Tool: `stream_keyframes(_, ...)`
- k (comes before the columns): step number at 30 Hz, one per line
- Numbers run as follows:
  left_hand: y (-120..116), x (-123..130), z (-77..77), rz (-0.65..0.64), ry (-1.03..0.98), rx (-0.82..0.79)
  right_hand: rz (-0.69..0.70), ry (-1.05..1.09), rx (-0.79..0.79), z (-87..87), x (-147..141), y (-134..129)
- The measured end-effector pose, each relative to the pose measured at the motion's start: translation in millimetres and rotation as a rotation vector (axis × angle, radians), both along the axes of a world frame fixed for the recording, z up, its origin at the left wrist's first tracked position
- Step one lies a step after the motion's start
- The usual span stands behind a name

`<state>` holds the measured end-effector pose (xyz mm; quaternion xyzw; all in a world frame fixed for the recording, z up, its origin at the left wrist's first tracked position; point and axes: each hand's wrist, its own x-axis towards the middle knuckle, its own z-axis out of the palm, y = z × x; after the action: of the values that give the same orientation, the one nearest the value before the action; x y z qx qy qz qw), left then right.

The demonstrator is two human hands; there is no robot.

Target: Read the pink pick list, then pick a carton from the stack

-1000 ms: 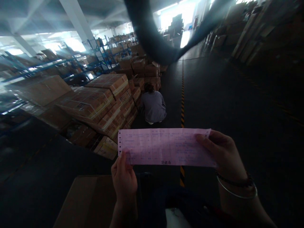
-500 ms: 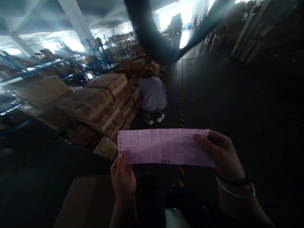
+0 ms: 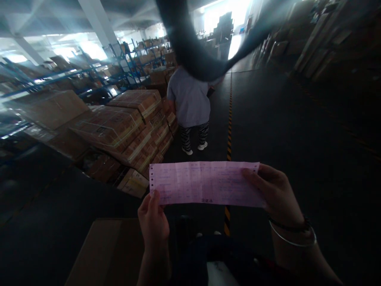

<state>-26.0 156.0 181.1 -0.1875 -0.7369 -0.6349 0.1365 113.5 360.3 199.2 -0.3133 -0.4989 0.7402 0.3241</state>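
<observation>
A long pink printed form [image 3: 196, 184] with punched holes along its short edges is stretched out in front of me. My left hand [image 3: 154, 218] pinches its lower left corner, thumb on the printed face. At the other end, my right hand [image 3: 275, 190] grips the right side, also with the thumb on top. Creases run down the paper, and its faint print is too small to read. Bracelets circle my right wrist.
Strapped cardboard cartons [image 3: 110, 123] are stacked on the left, with blue shelving [image 3: 127, 63] behind. A person [image 3: 192, 97] stands ahead beside them. A striped floor line [image 3: 229, 127] runs forward. A carton [image 3: 107, 250] lies at lower left. A dark blurred strap [image 3: 205, 71] crosses the top.
The person ahead has risen from a squat to standing. Both my hands still hold the pink form, which has barely shifted.
</observation>
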Motion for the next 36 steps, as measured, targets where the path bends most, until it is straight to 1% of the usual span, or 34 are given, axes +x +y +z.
stream_keyframes(1,1.8,0.2,-0.9,-0.016,-0.195,0.112,0.004,-0.006,-0.003,-0.2,-1.1,0.3)
stream_keyframes(2,2.9,-0.1,-2.3,-0.033,-0.334,0.19,0.011,-0.011,-0.008,-0.3,-2.3,0.5)
stream_keyframes(3,3.3,-0.6,-3.9,-0.041,-0.415,0.239,0.02,-0.016,-0.014,-0.6,-3.5,0.8)
stream_keyframes(4,3.1,-1.4,-5.4,-0.036,-0.453,0.262,0.032,-0.019,-0.018,-1.0,-4.8,1.1)
stream_keyframes(9,0.4,-4.5,-8.5,0.023,-0.576,0.315,0.062,-0.012,0.003,-6.2,-12.4,1.8)
stream_keyframes(15,-0.5,-5.8,-5.8,0.053,-0.613,0.305,0.076,0.006,0.0,-15.4,-24.1,2.3)
stream_keyframes(18,-0.4,-7.0,1.8,0.086,-0.622,0.316,0.107,0.028,-0.023,-18.3,-29.6,2.3)
stream_keyframes(22,2.5,-7.9,19.6,0.125,-0.577,0.255,0.142,0.038,-0.076,-19.6,-36.6,1.8)
stream_keyframes(24,3.7,-8.3,26.4,0.147,-0.601,0.28,0.157,0.041,-0.085,-19.7,-40.4,1.4)
stream_keyframes(26,3.0,-9.7,28.4,0.17,-0.652,0.322,0.157,0.039,-0.082,-19.5,-44.4,0.9)
stream_keyframes(29,-2.2,-13.6,21.9,0.177,-0.686,0.363,0.166,0.047,-0.086,-18.9,-50.5,-0.4)
stream_keyframes(33,-11.4,-20.2,4.1,0.153,-0.686,0.387,0.202,0.047,-0.096,-16.6,-58.5,-2.6)
stream_keyframes(36,-15.4,-23.8,-7.3,0.151,-0.692,0.434,0.214,0.028,-0.109,-15.2,-64.1,-3.6)
